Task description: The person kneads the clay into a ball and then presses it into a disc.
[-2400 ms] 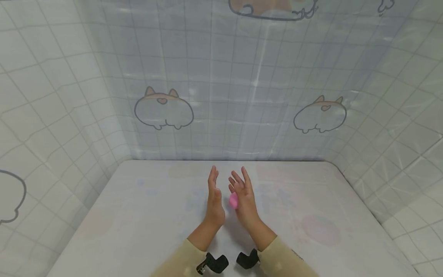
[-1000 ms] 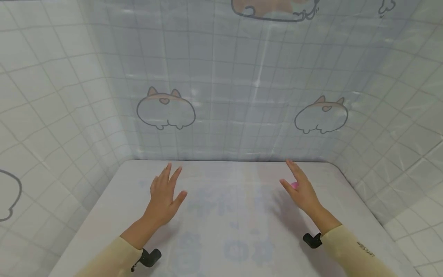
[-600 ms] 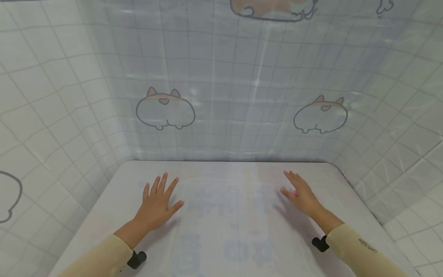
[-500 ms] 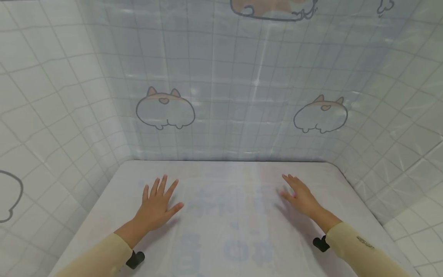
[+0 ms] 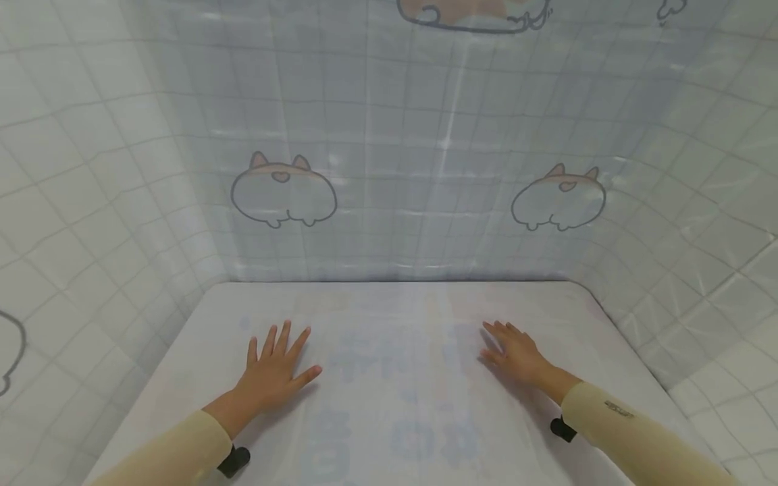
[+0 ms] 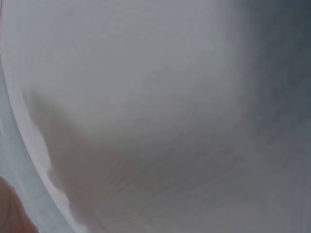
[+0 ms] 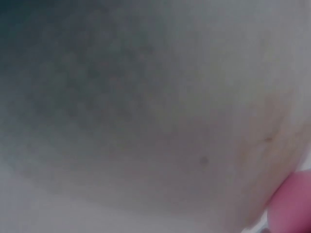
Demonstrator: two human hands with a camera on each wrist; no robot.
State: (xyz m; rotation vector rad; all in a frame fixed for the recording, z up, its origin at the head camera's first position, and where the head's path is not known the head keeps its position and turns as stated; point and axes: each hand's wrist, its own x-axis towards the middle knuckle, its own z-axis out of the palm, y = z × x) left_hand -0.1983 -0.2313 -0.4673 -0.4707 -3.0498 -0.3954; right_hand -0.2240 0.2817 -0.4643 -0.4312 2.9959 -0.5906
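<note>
On the left of the white table, my left hand [image 5: 267, 381] lies palm down with its fingers spread and straight, holding nothing; whether it touches the table cannot be told. A bit of that hand [image 6: 13, 211] shows at the lower left corner of the left wrist view. My right hand [image 5: 516, 354] is palm down on the right side, low over the table, its fingers slightly bent. A smooth, rounded pink ball [image 7: 291, 206] sits against the right palm at the lower right of the right wrist view. In the head view the back of the hand hides it.
The table [image 5: 389, 378] has faint printed shapes and a straight far edge. Behind it and at both sides hang grid-patterned sheets [image 5: 389, 169] with cartoon corgi prints. Black wrist cameras [image 5: 234, 462] sit below both cuffs.
From close together at the middle, both hands moved apart to either side, then sank lower and turned palm down. The pink ball went with the right hand and is now covered from above.
</note>
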